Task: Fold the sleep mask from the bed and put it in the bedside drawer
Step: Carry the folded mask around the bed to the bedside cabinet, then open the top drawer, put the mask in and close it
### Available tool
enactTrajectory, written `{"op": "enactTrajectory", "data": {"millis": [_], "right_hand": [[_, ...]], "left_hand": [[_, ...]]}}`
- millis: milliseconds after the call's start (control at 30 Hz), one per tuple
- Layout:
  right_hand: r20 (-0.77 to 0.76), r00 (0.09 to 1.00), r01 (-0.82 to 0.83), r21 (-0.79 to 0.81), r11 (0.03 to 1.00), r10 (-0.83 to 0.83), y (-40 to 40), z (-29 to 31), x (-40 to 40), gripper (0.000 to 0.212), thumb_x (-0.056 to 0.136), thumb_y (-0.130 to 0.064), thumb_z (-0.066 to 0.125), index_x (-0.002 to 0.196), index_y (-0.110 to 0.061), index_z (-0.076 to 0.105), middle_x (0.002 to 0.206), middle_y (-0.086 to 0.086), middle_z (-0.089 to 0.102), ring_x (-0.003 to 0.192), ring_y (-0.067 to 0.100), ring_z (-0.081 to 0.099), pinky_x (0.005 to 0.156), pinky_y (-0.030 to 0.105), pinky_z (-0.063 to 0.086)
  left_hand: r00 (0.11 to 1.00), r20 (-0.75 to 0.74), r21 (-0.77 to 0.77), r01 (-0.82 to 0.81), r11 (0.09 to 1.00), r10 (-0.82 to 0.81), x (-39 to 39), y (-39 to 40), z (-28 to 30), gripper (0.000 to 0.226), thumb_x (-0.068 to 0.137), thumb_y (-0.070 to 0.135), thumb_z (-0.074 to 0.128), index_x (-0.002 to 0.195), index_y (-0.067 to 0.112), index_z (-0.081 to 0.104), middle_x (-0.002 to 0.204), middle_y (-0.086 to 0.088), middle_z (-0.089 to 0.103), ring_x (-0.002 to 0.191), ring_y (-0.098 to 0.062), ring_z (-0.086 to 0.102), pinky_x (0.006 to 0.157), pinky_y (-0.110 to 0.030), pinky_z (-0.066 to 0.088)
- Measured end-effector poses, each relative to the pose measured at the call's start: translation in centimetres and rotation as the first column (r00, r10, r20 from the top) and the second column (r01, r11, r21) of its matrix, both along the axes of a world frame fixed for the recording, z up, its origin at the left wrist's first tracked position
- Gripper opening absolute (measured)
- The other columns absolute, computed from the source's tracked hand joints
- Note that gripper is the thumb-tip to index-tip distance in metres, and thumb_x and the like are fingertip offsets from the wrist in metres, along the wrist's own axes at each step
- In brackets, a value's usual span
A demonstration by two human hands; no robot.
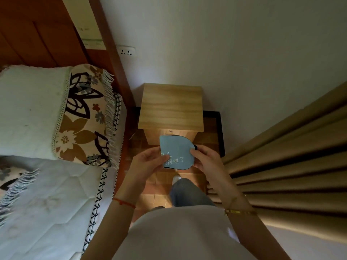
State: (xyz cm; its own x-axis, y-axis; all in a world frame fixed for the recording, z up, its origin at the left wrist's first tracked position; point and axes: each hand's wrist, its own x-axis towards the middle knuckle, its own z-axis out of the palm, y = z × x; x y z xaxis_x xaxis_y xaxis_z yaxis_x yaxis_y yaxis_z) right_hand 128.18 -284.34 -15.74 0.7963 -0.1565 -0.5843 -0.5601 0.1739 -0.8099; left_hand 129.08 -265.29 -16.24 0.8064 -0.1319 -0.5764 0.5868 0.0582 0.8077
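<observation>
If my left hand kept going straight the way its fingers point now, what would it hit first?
The left hand points across toward the right hand, so it would first push into the sleep mask that both hands are pinching. Depth is hard to judge from a single view.

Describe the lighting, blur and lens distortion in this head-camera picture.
Head view: dim, soft light; the wall is evenly grey with no glare. The wide lens bends the curtain and headboard outward. The quilt at lower left smears with blur, while the sleep mask, held by the left hand and right hand, stays sharp.
</observation>
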Motion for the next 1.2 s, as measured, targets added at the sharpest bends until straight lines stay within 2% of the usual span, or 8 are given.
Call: {"op": "enactTrajectory", "data": {"millis": [167, 367, 467, 633, 767, 900, 1033, 1200], "right_hand": [[-0.014, 1.0, -0.016, -0.02, 1.0, 0.016, -0.5, -4.5, 4.6, 0.028, 0.092, -0.015, 0.059, 0.119, -0.01, 0.061, 0.114, 0.004, 0.066, 0.104, 0.018, 0.064, 0.082, 0.026, 0.056], [-0.014, 1.0, 0.004, 0.055, 0.998, -0.004, -1.1, -13.7, 8.5, 0.014, 0.091, -0.011, 0.059, 0.103, -0.015, 0.066, 0.104, 0.003, 0.07, 0.097, 0.017, 0.068, 0.076, 0.023, 0.059], [-0.001, 1.0, -0.005, 0.067, 0.998, 0.005, -1.3, -19.1, 10.0, 0.017, 0.092, -0.011, 0.058, 0.106, -0.009, 0.066, 0.107, 0.008, 0.071, 0.099, 0.02, 0.069, 0.077, 0.024, 0.059], [0.039, 0.999, -0.027, 0.032, 0.999, 0.026, -1.5, -28.5, 12.5, 0.013, 0.093, -0.012, 0.056, 0.094, -0.021, 0.066, 0.102, 0.003, 0.071, 0.093, 0.016, 0.07, 0.07, 0.022, 0.059], [0.066, 0.998, -0.001, 0.038, 0.999, -0.001, -1.8, -35.3, 14.0, 0.014, 0.092, -0.01, 0.056, 0.1, -0.015, 0.068, 0.105, 0.008, 0.071, 0.094, 0.019, 0.07, 0.065, 0.022, 0.058], [0.054, 0.998, 0.008, 0.024, 1.0, -0.009, -1.9, -42.1, 14.8, 0.02, 0.092, -0.012, 0.057, 0.11, -0.01, 0.066, 0.113, 0.011, 0.069, 0.104, 0.023, 0.067, 0.077, 0.029, 0.059], [0.059, 0.998, -0.004, 0.064, 0.998, 0.0, -2.2, -47.2, 15.0, 0.015, 0.092, -0.016, 0.058, 0.105, -0.017, 0.067, 0.114, 0.009, 0.068, 0.106, 0.02, 0.066, 0.073, 0.025, 0.058], [0.106, 0.994, -0.036, 0.094, 0.995, 0.026, -2.7, -51.4, 15.1, 0.022, 0.092, -0.017, 0.059, 0.111, -0.011, 0.066, 0.113, 0.012, 0.07, 0.105, 0.023, 0.068, 0.086, 0.036, 0.056]], "left_hand": [[1.0, -0.011, 0.031, -0.011, 0.999, 0.012, 4.8, -0.7, -4.5, 0.03, 0.079, 0.015, 0.075, 0.109, 0.019, 0.071, 0.1, 0.001, 0.076, 0.09, -0.012, 0.073, 0.065, -0.014, 0.054], [1.0, -0.01, 0.044, 0.001, 0.999, -0.001, 8.5, -1.1, -13.0, 0.032, 0.08, 0.014, 0.073, 0.111, 0.018, 0.069, 0.101, 0.0, 0.077, 0.09, -0.011, 0.073, 0.069, -0.017, 0.057], [1.0, -0.019, 0.037, 0.001, 0.999, 0.0, 9.9, -1.3, -18.1, 0.034, 0.081, 0.014, 0.072, 0.115, 0.016, 0.067, 0.104, -0.001, 0.076, 0.093, -0.012, 0.073, 0.074, -0.019, 0.058], [1.0, 0.005, 0.024, -0.003, 1.0, 0.003, 12.3, -1.7, -27.6, 0.033, 0.082, 0.017, 0.071, 0.114, 0.02, 0.067, 0.098, 0.005, 0.077, 0.09, -0.006, 0.072, 0.069, -0.014, 0.055], [1.0, 0.012, -0.016, -0.023, 1.0, 0.024, 13.4, -2.0, -34.6, 0.036, 0.078, 0.02, 0.074, 0.114, 0.022, 0.068, 0.102, 0.004, 0.077, 0.095, -0.008, 0.072, 0.069, -0.013, 0.055], [0.999, 0.021, -0.025, -0.037, 0.999, 0.037, 14.2, -2.1, -41.4, 0.05, 0.066, 0.027, 0.08, 0.114, 0.021, 0.067, 0.102, 0.002, 0.077, 0.096, -0.011, 0.072, 0.072, -0.017, 0.056], [0.999, 0.008, -0.025, -0.038, 0.999, 0.038, 14.8, -2.1, -46.5, 0.051, 0.072, 0.017, 0.079, 0.121, 0.016, 0.064, 0.104, -0.003, 0.076, 0.097, -0.015, 0.073, 0.078, -0.024, 0.059], [0.999, 0.045, 0.004, -0.012, 1.0, 0.012, 15.8, -2.1, -50.7, 0.047, 0.075, 0.012, 0.077, 0.12, 0.011, 0.064, 0.103, -0.007, 0.076, 0.096, -0.02, 0.073, 0.08, -0.029, 0.059]]}}
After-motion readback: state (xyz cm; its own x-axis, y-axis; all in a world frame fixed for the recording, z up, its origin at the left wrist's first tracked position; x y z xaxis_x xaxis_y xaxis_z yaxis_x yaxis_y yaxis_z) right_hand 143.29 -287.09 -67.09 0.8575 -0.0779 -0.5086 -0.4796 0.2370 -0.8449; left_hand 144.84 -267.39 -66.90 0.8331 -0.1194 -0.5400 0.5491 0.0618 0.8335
